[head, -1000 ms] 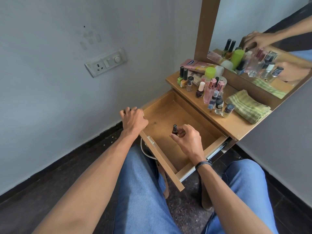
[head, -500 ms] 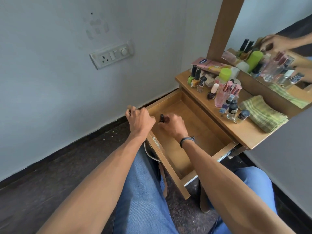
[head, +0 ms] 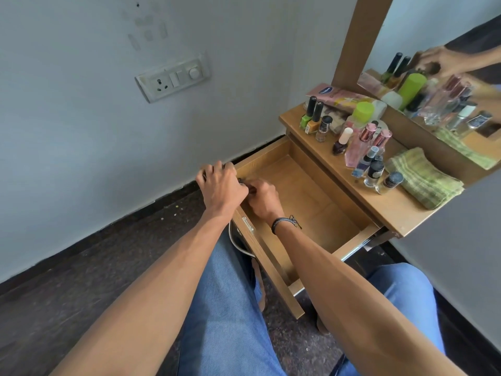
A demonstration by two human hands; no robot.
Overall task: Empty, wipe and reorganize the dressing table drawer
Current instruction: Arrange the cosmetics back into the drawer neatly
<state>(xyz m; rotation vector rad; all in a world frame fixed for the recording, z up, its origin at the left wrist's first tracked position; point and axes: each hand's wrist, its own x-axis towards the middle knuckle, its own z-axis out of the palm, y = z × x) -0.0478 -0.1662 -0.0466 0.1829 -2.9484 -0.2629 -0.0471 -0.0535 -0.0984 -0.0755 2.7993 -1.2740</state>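
The wooden drawer of the dressing table is pulled open, its floor bare. My left hand grips the near-left corner of the drawer's front panel. My right hand is inside the drawer at that same corner, fingers curled round a small dark bottle that my left hand mostly hides. On the table top stand nail polish bottles, pink perfume bottles and several small jars. A folded green cloth lies at the right end of the top.
A mirror in a wooden frame rises behind the table top. A wall with a switch plate stands to the left. The dark floor runs along the wall. My legs in blue jeans sit under the drawer.
My right hand has carried the small dark bottle from the middle of the drawer to its near-left corner, right beside my left hand. My left hand has stayed on the drawer front.
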